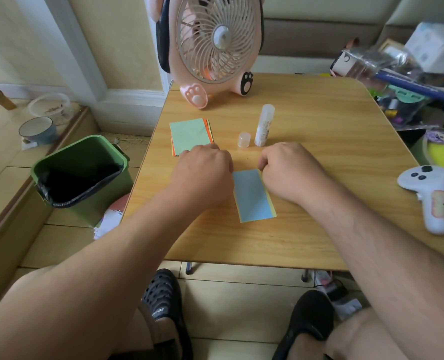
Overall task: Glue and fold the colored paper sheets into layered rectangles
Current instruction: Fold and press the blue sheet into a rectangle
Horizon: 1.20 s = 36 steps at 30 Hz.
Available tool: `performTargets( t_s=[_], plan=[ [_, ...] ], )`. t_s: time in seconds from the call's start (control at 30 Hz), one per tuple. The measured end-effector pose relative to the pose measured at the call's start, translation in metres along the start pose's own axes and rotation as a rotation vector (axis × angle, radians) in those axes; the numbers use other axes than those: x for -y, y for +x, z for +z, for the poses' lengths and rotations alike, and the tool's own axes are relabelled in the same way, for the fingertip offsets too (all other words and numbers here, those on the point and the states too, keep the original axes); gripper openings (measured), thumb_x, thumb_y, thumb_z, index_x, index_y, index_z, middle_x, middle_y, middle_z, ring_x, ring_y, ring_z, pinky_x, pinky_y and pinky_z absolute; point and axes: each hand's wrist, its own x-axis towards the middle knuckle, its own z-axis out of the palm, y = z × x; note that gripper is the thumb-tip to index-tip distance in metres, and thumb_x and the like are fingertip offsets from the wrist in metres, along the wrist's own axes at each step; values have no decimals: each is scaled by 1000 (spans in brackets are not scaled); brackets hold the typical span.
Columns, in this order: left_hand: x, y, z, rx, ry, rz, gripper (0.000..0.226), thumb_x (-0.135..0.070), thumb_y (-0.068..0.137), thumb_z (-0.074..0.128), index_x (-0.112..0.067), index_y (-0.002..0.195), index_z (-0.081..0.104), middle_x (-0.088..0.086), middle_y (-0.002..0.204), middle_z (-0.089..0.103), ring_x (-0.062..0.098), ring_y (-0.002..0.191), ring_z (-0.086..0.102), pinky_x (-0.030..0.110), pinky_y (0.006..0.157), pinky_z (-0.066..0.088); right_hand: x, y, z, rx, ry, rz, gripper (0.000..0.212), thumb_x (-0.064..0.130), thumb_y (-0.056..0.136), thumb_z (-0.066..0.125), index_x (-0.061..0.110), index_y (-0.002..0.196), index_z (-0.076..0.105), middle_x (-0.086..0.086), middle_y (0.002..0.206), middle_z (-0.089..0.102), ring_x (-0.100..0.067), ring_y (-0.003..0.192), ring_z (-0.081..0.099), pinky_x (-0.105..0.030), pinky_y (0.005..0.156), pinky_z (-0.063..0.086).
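A blue paper rectangle (253, 196) lies on a yellow sheet whose edge shows along its right and bottom sides, on the wooden table (306, 229). My left hand (202, 175) sits with curled fingers at the paper's upper left edge, my right hand (291, 172) with curled fingers at its upper right corner. Both hands appear to pinch the paper's top edge; the fingertips are hidden. A stack of colored sheets (191, 136), green on top, lies behind my left hand. An uncapped glue stick (263, 126) stands upright with its cap (243, 139) beside it.
A pink fan (215, 48) stands at the table's far edge. A white controller (431, 193) lies at the right edge. A green bin (83, 175) stands on the floor to the left. Clutter is piled at the far right.
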Motion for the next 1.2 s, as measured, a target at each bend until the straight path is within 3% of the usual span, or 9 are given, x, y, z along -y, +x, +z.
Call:
performTargets(
  t_s=[0.2,0.3,0.43,0.53,0.7,0.9,1.03,1.1,1.2],
  plan=[
    [-4,0,-7,141,-166,-152,30,-17,88,52,-26,108,72,4,118,64,30,113,58,44,96,51,3,-2,-3,41,113,105,35,5,85,41,12,96,73,-7,101,68,-30,87,66,-39,73,60],
    [-6,1,-10,181,-222,-185,32,-17,89,49,-26,108,73,3,119,65,31,114,56,45,98,50,0,-1,-4,48,171,107,36,5,87,41,17,99,72,-2,107,65,-22,85,61,-29,62,49],
    [0,2,-13,172,-293,-197,37,-11,90,48,-25,114,72,1,119,64,26,114,56,37,94,50,-5,-1,-2,59,197,36,46,6,91,41,27,119,71,7,117,55,-15,102,53,-26,79,40],
    [9,0,-11,122,-196,-65,46,-10,92,49,-29,126,72,4,120,63,25,116,57,34,95,49,-4,-2,0,72,52,-60,44,4,89,43,24,112,75,2,113,55,-21,109,55,-35,88,50],
    [4,-6,-9,55,-13,77,38,-17,88,52,-32,110,79,-1,111,65,24,104,64,39,80,57,1,-4,-1,59,-33,-95,42,6,88,45,28,106,75,2,111,54,-23,113,55,-38,89,53],
    [-7,2,-13,184,-216,-181,36,-17,87,48,-28,106,76,0,116,67,26,108,61,39,88,54,6,0,2,65,13,-69,34,7,87,43,24,99,70,2,113,55,-25,109,56,-42,88,54],
    [-11,6,-15,262,-279,-260,29,-24,84,48,-23,94,75,1,103,69,32,101,62,45,90,54,2,0,5,63,34,-80,39,8,88,44,28,109,70,3,118,54,-25,112,55,-42,88,53],
    [-12,6,-14,274,-369,-282,29,-37,79,51,-20,90,72,3,93,69,31,96,61,44,88,52,0,1,5,94,54,-80,40,17,92,47,37,119,68,6,121,51,-22,115,52,-38,89,50],
    [-12,5,-12,234,-439,-238,26,-50,74,63,-29,90,63,-7,88,66,19,88,61,39,77,49,-1,4,5,139,142,-76,25,32,92,56,42,111,69,8,113,48,-20,110,51,-35,88,47]
  ],
)
